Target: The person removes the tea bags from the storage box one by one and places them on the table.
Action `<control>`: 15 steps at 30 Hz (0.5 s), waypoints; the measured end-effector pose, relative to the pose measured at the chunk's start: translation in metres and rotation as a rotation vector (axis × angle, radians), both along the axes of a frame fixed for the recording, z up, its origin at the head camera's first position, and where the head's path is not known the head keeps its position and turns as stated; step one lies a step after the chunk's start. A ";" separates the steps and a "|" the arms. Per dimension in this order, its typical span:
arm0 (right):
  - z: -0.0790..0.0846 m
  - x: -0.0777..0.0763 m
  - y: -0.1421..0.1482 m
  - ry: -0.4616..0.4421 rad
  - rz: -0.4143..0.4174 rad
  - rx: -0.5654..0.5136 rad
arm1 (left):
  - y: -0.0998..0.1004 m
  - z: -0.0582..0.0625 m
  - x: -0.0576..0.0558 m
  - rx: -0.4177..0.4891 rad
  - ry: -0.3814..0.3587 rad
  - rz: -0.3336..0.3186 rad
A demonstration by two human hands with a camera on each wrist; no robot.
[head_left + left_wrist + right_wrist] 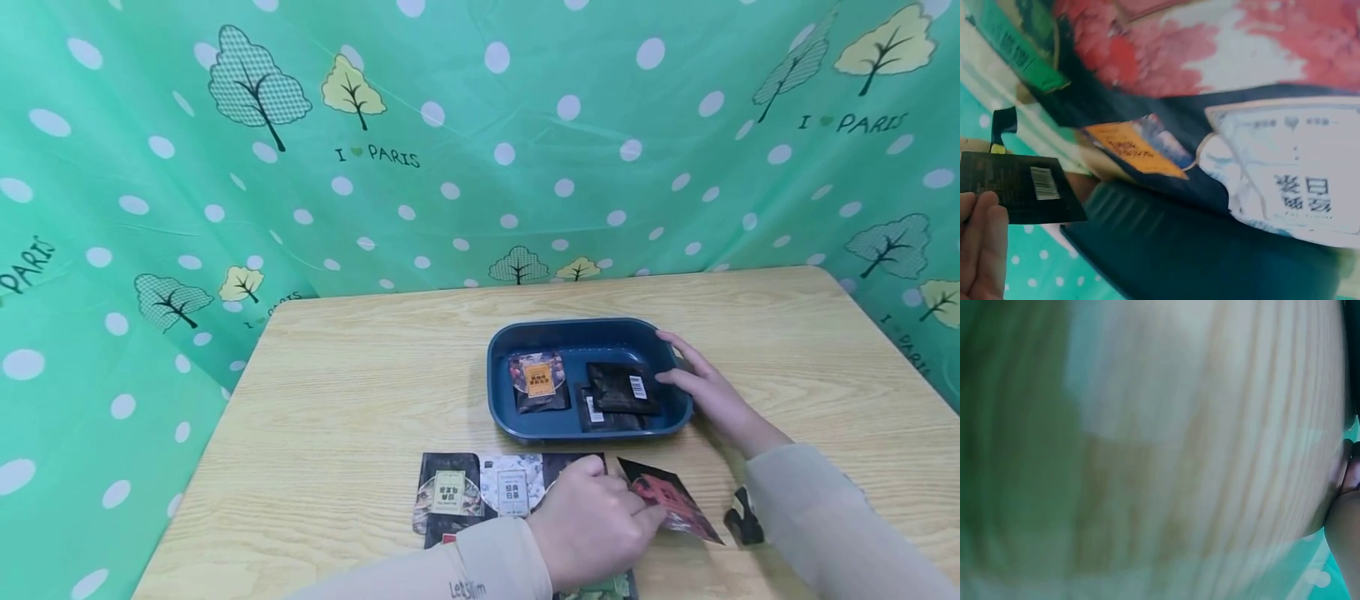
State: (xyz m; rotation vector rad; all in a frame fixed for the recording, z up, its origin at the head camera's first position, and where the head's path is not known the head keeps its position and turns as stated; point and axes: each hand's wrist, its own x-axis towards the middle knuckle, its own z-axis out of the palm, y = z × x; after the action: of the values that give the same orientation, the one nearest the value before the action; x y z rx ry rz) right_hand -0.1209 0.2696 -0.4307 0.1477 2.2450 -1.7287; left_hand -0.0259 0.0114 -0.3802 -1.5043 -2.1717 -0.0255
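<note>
Near the table's front, my left hand [592, 525] pinches a tea sachet [671, 500] with a red label and black edges. The left wrist view shows the sachet's dark back [1019, 187] with a white barcode, fingers [988, 244] against it. My right hand [716, 396] holds the right end of a blue box [498, 408], its thumb over the rim. Inside lie an orange-labelled sachet [540, 383] at left and two overlapping black sachets [622, 392] at right, barcodes up. The right wrist view is mostly blurred wood, with part of the hand [1347, 519] at its edge.
Several sachets lie in front of the box, including a green-labelled one [450, 492] and a white one [513, 483]; my left arm partly covers them. A small black item [742, 517] sits beside my right sleeve. A green dotted curtain [450, 208] hangs behind the wooden table [337, 392].
</note>
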 end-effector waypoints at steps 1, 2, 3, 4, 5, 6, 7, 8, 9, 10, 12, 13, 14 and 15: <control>0.000 0.000 0.000 -0.001 0.002 0.000 | 0.000 -0.001 0.000 -0.025 -0.011 0.008; 0.000 0.000 0.000 -0.002 0.003 0.000 | 0.000 -0.002 0.001 -0.049 -0.018 0.014; 0.000 0.000 0.000 -0.004 0.003 -0.001 | 0.000 -0.003 0.001 -0.071 -0.030 0.023; 0.000 0.000 0.000 -0.003 0.003 -0.003 | 0.000 -0.003 0.001 -0.094 -0.042 0.029; 0.000 0.000 -0.001 -0.005 0.000 0.001 | 0.000 -0.003 0.001 -0.115 -0.050 0.034; 0.001 0.000 -0.001 -0.008 -0.002 0.004 | 0.001 -0.004 0.000 -0.134 -0.056 0.038; 0.002 0.001 -0.001 -0.009 -0.005 0.005 | 0.001 -0.004 0.000 -0.156 -0.058 0.044; 0.002 0.000 -0.001 -0.011 -0.008 0.006 | 0.002 -0.004 0.000 -0.179 -0.060 0.050; 0.002 0.000 -0.001 -0.012 -0.011 0.006 | 0.003 -0.004 0.000 -0.199 -0.064 0.056; 0.002 0.000 -0.001 -0.014 -0.014 0.006 | 0.003 -0.004 0.000 -0.216 -0.067 0.062; 0.002 -0.001 -0.001 -0.019 -0.016 0.005 | 0.005 -0.006 0.001 -0.243 -0.069 0.073; 0.001 -0.001 -0.001 -0.020 -0.016 0.003 | 0.005 -0.006 0.001 -0.256 -0.077 0.075; 0.001 -0.002 -0.001 -0.023 -0.016 0.003 | 0.006 -0.007 0.001 -0.262 -0.083 0.079; 0.001 -0.002 -0.001 -0.024 -0.016 0.003 | 0.007 -0.008 0.002 -0.266 -0.087 0.082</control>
State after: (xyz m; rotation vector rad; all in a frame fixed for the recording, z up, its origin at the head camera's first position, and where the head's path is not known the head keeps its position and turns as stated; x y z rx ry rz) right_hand -0.1226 0.2689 -0.4299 0.1867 2.2351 -1.7227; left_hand -0.0243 0.0181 -0.3877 -1.5791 -2.3803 0.2390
